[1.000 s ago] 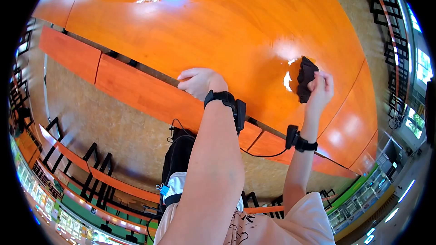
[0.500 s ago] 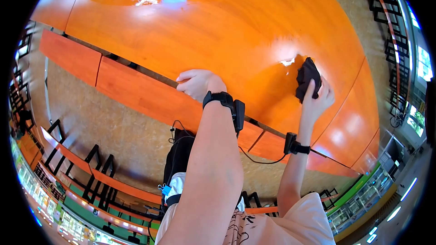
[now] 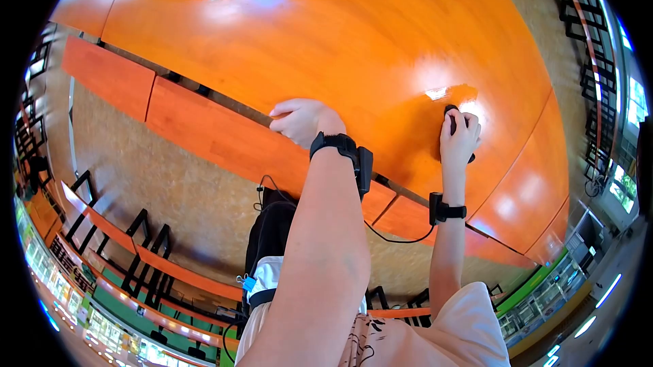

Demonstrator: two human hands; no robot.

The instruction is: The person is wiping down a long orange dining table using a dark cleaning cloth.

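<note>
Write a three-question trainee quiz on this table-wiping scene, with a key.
1. True or false: the right hand presses a dark cloth on the orange table.
2. Where does the left hand rest?
A. on the table's near edge
B. on the bench
C. on the cloth
3. Fill in: each wrist wears a black ____.

Key:
1. True; the hand covers most of the cloth.
2. A
3. band, the left wristband and the right wristband, each with a small device.
</note>
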